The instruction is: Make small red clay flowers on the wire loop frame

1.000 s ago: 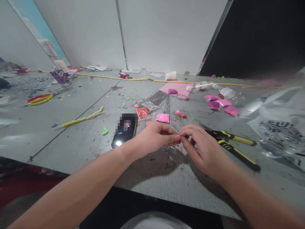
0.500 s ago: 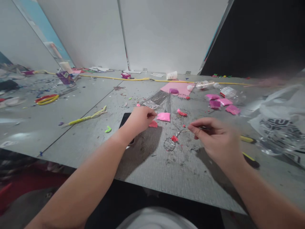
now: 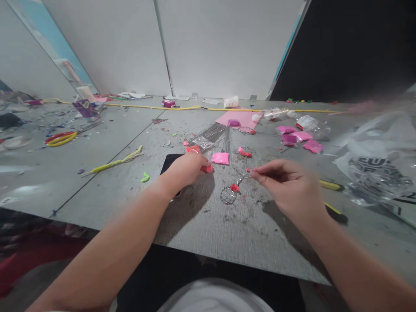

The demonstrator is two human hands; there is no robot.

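My right hand (image 3: 287, 186) pinches the twisted stem of a thin wire loop (image 3: 228, 195) that rests on the grey table (image 3: 227, 225); a small red clay bit sits on the loop. My left hand (image 3: 185, 169) lies over a black phone (image 3: 169, 164), fingers closed on a red piece of clay (image 3: 206, 168). Just beyond it lie a red clay packet (image 3: 193, 149) and a pink clay packet (image 3: 220, 158).
Yellow-handled pliers (image 3: 329, 186) lie behind my right hand. A bundle of wires (image 3: 216, 132), pink paper (image 3: 242, 118), more pink packets (image 3: 300, 138), plastic bottles (image 3: 292, 117) and a plastic bag (image 3: 380, 169) fill the far and right side. Scissors (image 3: 60, 138) and a yellow stick (image 3: 113, 162) lie left.
My hands have parted: the left moved away to the red clay by the phone, while the right kept the wire stem and shifted right, leaving the loop lying on the table.
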